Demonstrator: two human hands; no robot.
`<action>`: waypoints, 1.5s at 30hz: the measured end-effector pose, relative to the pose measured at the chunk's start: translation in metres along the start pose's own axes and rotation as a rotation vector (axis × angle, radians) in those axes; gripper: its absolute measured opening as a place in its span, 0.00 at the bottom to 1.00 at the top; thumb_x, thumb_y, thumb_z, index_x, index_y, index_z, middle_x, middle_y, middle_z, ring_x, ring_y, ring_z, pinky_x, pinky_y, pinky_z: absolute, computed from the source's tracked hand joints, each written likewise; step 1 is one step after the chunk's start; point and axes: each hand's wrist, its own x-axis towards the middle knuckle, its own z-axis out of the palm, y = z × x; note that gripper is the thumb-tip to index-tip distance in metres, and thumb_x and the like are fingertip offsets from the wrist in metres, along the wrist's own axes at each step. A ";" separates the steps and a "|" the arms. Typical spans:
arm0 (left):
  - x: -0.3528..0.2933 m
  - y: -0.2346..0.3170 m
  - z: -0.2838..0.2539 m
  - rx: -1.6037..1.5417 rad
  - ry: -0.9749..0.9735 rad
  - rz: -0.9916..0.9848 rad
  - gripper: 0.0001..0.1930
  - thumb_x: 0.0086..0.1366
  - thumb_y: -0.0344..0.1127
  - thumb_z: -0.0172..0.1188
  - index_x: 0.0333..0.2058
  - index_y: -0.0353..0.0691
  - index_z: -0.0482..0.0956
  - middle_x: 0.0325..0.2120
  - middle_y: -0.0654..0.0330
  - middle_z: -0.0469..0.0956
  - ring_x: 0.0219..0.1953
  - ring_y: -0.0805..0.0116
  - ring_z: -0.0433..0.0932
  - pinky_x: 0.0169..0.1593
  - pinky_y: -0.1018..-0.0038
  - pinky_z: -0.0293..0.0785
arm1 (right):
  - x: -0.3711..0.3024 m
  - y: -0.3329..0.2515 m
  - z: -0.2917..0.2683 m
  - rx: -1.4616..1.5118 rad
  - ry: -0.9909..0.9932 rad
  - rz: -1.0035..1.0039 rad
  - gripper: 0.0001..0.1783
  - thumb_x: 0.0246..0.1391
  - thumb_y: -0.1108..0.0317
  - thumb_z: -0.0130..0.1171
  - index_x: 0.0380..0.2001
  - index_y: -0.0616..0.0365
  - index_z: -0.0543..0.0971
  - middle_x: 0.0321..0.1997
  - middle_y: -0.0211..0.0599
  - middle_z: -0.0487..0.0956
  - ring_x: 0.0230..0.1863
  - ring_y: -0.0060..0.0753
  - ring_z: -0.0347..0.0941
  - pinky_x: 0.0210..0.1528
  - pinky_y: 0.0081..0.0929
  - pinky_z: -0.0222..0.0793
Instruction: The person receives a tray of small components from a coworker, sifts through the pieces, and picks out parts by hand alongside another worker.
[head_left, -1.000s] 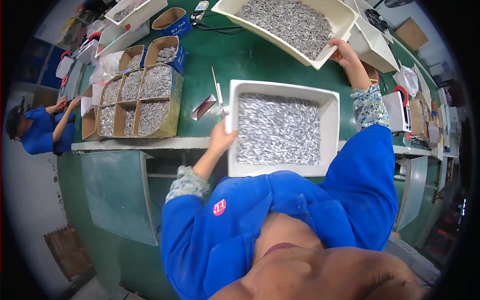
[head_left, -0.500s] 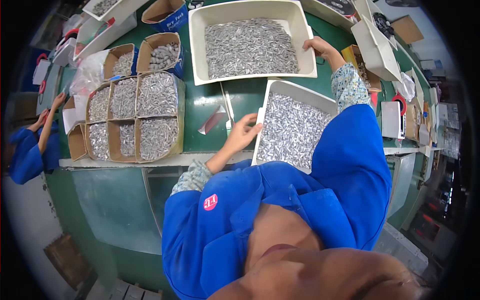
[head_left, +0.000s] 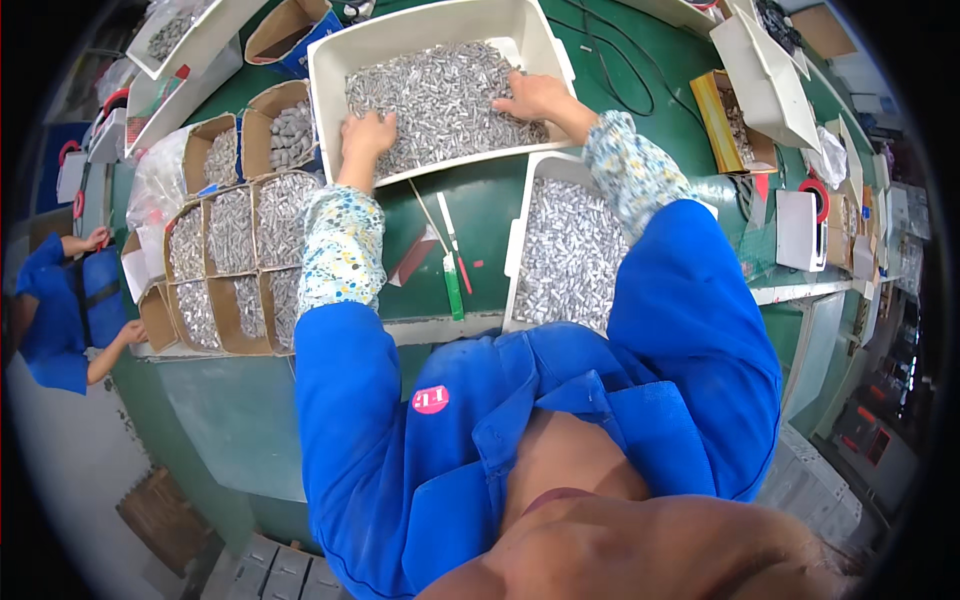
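Left hand [head_left: 368, 135] curled, right hand [head_left: 535, 97] half-spread, the fingers touch small silvery metal pieces [head_left: 435, 100] — hold unclear — in a cream rectangular plastic tray [head_left: 328, 100] between brown cardboard boxes [head_left: 257, 125] and black cable [head_left: 652, 100].

Left hand [head_left: 368, 135] perhaps curled, right hand [head_left: 533, 98] spread

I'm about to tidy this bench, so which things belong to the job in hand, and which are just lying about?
In use:
- Upper tub
- Grey pieces in it, under left hand and right hand
- Lower tub, probably

Apparently lying about:
- Dark red scrap
- Green item
- Thin stick
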 end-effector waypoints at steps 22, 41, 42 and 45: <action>-0.018 0.052 -0.012 -1.674 -0.208 -0.573 0.29 0.53 0.46 0.56 0.50 0.35 0.64 0.48 0.50 0.66 0.46 0.61 0.68 0.47 0.63 0.64 | 0.032 -0.125 0.059 1.668 0.081 0.586 0.20 0.53 0.57 0.42 0.46 0.57 0.65 0.50 0.39 0.66 0.51 0.34 0.59 0.51 0.35 0.55; -0.191 -0.020 -0.088 -1.648 0.896 -0.036 0.11 0.59 0.35 0.50 0.35 0.33 0.74 0.32 0.59 0.74 0.33 0.74 0.72 0.38 0.80 0.69 | -0.090 -0.288 -0.009 1.766 0.416 -0.071 0.12 0.51 0.68 0.49 0.38 0.62 0.72 0.36 0.35 0.73 0.37 0.22 0.68 0.42 0.18 0.63; -0.201 -0.044 -0.079 -1.580 0.960 -0.057 0.11 0.59 0.35 0.49 0.35 0.33 0.73 0.32 0.59 0.74 0.34 0.73 0.72 0.38 0.78 0.70 | -0.102 -0.310 -0.005 1.796 0.348 -0.099 0.11 0.51 0.68 0.50 0.37 0.62 0.72 0.36 0.35 0.73 0.37 0.22 0.67 0.42 0.18 0.63; -0.235 -0.083 -0.072 -1.751 1.007 -0.202 0.13 0.59 0.37 0.48 0.37 0.33 0.72 0.34 0.58 0.73 0.36 0.69 0.72 0.40 0.74 0.70 | -0.111 -0.350 0.034 1.743 0.216 -0.162 0.10 0.49 0.69 0.52 0.35 0.62 0.73 0.35 0.36 0.72 0.38 0.28 0.67 0.43 0.22 0.62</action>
